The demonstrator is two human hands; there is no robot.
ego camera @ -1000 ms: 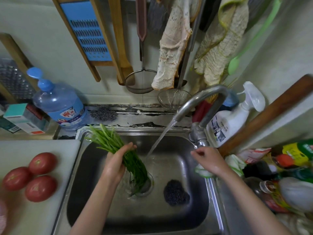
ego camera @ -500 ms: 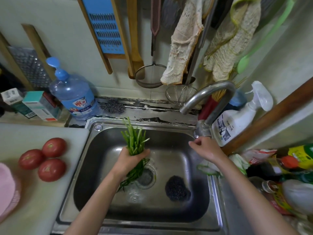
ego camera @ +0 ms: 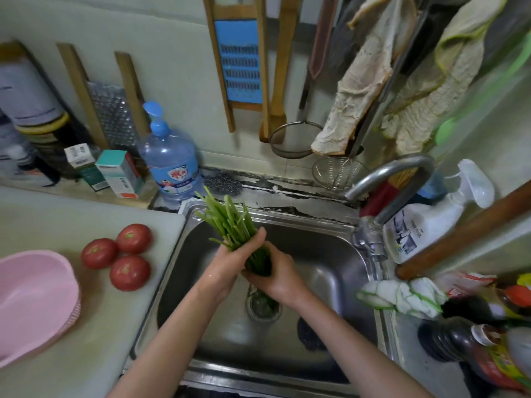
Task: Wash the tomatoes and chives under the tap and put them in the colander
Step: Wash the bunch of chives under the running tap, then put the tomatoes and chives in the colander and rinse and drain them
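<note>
While both hands meet above the middle of the stainless-steel sink basin (ego camera: 330, 265), the bunch of thin green chives (ego camera: 234, 225) is caught between them. The left hand (ego camera: 230, 267) has its grip clenched around the stalks about midway along the bunch, thumb over the top. The right hand (ego camera: 275, 275) grasps the darker lower part of the same bunch just beside and below the left, so the two hands touch. The pale cut ends of the chives fan out upward and away from the left grip, reaching over the far rim of the sink; the lower ends disappear behind the right palm, above the round drain (ego camera: 263, 307). A dark scouring pad (ego camera: 310, 334) lies on the sink floor, right of the drain.

Three round red tomatoes (ego camera: 119, 255) sit in a tight cluster on the white table (ego camera: 94, 334) left of the sink, touching one another and well apart from both hands. Nearer the left edge, the pink plastic colander (ego camera: 31, 300) rests on the same table, near the tomatoes but not touching them. The curved metal tap (ego camera: 393, 179) arches over the sink's right rear corner, its spout well apart from the chives; no stream shows at the spout. A white spray bottle (ego camera: 431, 219) stands just right of the tap.
</note>
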